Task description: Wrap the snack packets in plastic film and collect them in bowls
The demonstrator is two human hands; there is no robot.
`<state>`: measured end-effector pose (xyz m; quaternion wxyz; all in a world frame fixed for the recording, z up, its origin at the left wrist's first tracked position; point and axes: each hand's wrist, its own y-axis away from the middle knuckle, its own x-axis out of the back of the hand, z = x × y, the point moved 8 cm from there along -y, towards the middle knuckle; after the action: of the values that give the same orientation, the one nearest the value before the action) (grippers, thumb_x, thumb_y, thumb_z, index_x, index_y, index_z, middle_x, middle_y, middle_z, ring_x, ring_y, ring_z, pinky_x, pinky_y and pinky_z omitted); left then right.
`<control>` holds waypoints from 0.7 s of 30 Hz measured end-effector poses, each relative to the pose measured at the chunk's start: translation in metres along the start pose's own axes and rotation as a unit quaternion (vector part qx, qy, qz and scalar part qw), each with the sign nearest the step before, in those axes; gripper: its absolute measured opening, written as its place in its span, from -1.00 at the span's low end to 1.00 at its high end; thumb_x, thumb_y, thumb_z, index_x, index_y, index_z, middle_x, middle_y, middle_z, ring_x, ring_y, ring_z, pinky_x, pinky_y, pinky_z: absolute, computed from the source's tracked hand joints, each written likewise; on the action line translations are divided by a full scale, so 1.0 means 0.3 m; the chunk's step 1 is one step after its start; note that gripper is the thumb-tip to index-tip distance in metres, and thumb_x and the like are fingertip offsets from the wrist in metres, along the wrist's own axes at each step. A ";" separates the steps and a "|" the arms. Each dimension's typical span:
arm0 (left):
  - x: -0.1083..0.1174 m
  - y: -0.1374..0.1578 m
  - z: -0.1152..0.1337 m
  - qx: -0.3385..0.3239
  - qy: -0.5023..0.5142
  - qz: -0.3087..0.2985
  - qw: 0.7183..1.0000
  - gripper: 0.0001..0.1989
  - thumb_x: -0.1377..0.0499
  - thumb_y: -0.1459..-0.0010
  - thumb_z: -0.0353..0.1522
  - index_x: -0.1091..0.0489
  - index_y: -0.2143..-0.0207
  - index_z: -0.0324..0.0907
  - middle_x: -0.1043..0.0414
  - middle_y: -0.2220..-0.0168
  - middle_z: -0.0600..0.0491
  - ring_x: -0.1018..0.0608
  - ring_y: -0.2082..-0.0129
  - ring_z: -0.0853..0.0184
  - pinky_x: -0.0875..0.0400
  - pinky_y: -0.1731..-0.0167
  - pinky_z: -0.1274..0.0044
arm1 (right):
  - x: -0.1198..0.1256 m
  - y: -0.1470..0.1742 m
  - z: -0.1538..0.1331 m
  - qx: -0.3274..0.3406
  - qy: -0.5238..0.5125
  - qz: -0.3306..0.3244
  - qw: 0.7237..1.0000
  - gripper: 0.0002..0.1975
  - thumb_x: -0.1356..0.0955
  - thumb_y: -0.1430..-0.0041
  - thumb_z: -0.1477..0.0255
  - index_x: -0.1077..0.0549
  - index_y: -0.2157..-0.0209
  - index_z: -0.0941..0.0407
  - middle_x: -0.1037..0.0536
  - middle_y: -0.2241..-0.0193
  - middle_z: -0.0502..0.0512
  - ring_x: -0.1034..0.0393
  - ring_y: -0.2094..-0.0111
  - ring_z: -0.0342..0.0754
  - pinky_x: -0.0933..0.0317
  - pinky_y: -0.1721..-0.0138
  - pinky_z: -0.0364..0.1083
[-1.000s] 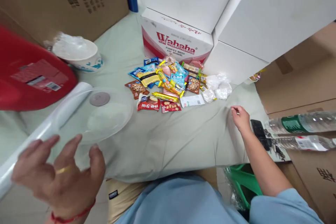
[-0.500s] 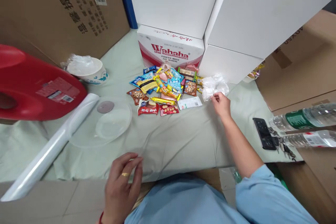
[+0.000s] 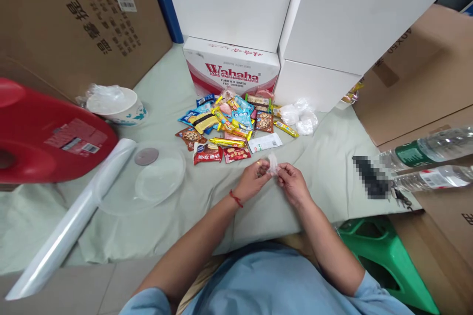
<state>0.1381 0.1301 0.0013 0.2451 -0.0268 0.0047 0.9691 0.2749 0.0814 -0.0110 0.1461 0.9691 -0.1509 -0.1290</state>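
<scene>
Both my hands meet in front of the snack pile, holding a small crumpled clear plastic bag (image 3: pixel 272 163) between them. My left hand (image 3: pixel 255 177) is closed on its left side, and my right hand (image 3: pixel 292 181) pinches its lower right edge. Just beyond lies a white sachet (image 3: pixel 265 142). The pile of wrapped snacks (image 3: pixel 229 125) spreads in front of the Wahaha box. At its right rest several bunched clear plastic bags (image 3: pixel 301 115), with a yellow snack stick (image 3: pixel 286 128) beside them.
A Wahaha box (image 3: pixel 232 71) and white boxes stand behind. On the left are a red jug (image 3: pixel 51 133), a paper bowl (image 3: pixel 123 108), a plastic roll (image 3: pixel 74 216) and a clear lid (image 3: pixel 173 184). Bottles (image 3: pixel 432 150) lie right, above a green stool (image 3: pixel 388 261).
My right hand has come back from the bunched bags with one bag. My left hand has moved up and right to hold it too. The yellow stick at the right shows more fully.
</scene>
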 end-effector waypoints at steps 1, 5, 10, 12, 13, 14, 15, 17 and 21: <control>0.003 0.003 -0.005 -0.002 0.013 -0.017 1.000 -0.61 -0.33 -0.09 -0.06 -0.44 0.29 -0.19 -0.47 0.39 0.08 -0.46 0.41 0.38 -0.38 0.34 0.52 | -0.003 0.002 0.006 -0.018 -0.007 -0.014 1.000 -0.62 -0.60 0.15 0.20 -0.50 0.39 0.12 -0.33 0.61 -0.13 -0.09 0.60 -0.25 0.06 0.58 -0.19; 0.049 0.021 -0.015 0.016 0.021 -0.036 0.999 -0.65 -0.28 -0.15 -0.07 -0.44 0.36 -0.19 -0.37 0.53 0.15 -0.34 0.53 0.44 -0.26 0.46 0.56 | -0.007 0.012 0.031 -0.076 -0.027 -0.053 0.995 -0.55 -0.63 0.22 0.19 -0.46 0.40 0.12 -0.32 0.61 -0.13 -0.02 0.63 -0.28 0.14 0.61 -0.21; 0.102 0.006 -0.024 0.008 0.018 0.039 0.999 -0.70 -0.26 -0.16 -0.13 -0.39 0.41 -0.17 -0.36 0.47 0.13 -0.37 0.46 0.42 -0.26 0.46 0.58 | 0.019 0.014 -0.012 -0.001 0.030 0.034 0.999 -0.48 -0.51 -0.01 -0.10 -0.50 0.31 0.08 -0.41 0.49 -0.04 -0.15 0.57 -0.22 0.04 0.64 -0.21; 0.101 0.001 -0.019 -0.024 0.013 0.051 0.998 -0.72 -0.29 -0.14 -0.16 -0.41 0.42 -0.18 -0.42 0.34 0.05 -0.44 0.35 0.37 -0.32 0.41 0.58 | 0.002 0.014 -0.043 0.037 0.060 0.048 0.996 -0.46 -0.44 -0.07 -0.16 -0.52 0.22 0.04 -0.46 0.42 0.00 -0.27 0.49 -0.14 -0.10 0.61 -0.19; 0.099 0.000 -0.017 -0.039 0.015 0.052 0.998 -0.73 -0.31 -0.12 -0.17 -0.41 0.43 -0.18 -0.43 0.27 0.01 -0.47 0.29 0.34 -0.35 0.38 0.57 | -0.017 0.011 -0.053 0.045 0.080 0.036 0.995 -0.46 -0.46 -0.06 -0.14 -0.53 0.19 0.02 -0.49 0.38 0.01 -0.32 0.43 -0.10 -0.18 0.57 -0.17; 0.097 -0.001 -0.016 -0.050 0.020 0.052 0.997 -0.73 -0.33 -0.10 -0.18 -0.42 0.43 -0.18 -0.44 0.22 -0.02 -0.48 0.23 0.32 -0.38 0.34 0.56 | -0.037 0.006 -0.061 0.049 0.100 0.020 0.994 -0.47 -0.50 -0.03 -0.10 -0.52 0.16 0.01 -0.52 0.36 0.02 -0.36 0.39 -0.07 -0.25 0.53 -0.15; 0.100 -0.002 -0.019 -0.053 0.032 0.056 0.997 -0.73 -0.35 -0.08 -0.18 -0.42 0.43 -0.18 -0.43 0.20 -0.03 -0.49 0.21 0.31 -0.40 0.32 0.55 | -0.052 0.001 -0.067 0.050 0.116 0.007 0.992 -0.47 -0.54 0.02 -0.04 -0.52 0.15 0.01 -0.53 0.36 0.02 -0.38 0.36 -0.05 -0.29 0.50 -0.13; 0.121 -0.006 -0.039 -0.032 0.074 0.084 0.993 -0.70 -0.37 -0.06 -0.17 -0.39 0.42 -0.17 -0.42 0.26 0.01 -0.48 0.25 0.33 -0.42 0.29 0.54 | -0.060 -0.011 -0.078 0.047 0.119 0.006 0.992 -0.49 -0.61 0.12 0.08 -0.52 0.19 0.02 -0.51 0.41 -0.01 -0.36 0.39 -0.06 -0.28 0.48 -0.13; 0.159 -0.014 -0.084 0.026 0.166 0.132 0.977 -0.64 -0.36 -0.05 -0.13 -0.32 0.40 -0.16 -0.42 0.35 0.10 -0.48 0.36 0.41 -0.46 0.27 0.52 | -0.026 -0.019 -0.081 0.020 0.047 0.023 0.998 -0.56 -0.64 0.17 0.21 -0.53 0.26 0.04 -0.45 0.44 -0.06 -0.25 0.45 -0.15 -0.17 0.53 -0.19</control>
<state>0.0995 0.1559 -0.0264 0.1118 -0.1802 0.0743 0.9744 0.2764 0.0950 0.0111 0.1366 0.9731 -0.1687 -0.0767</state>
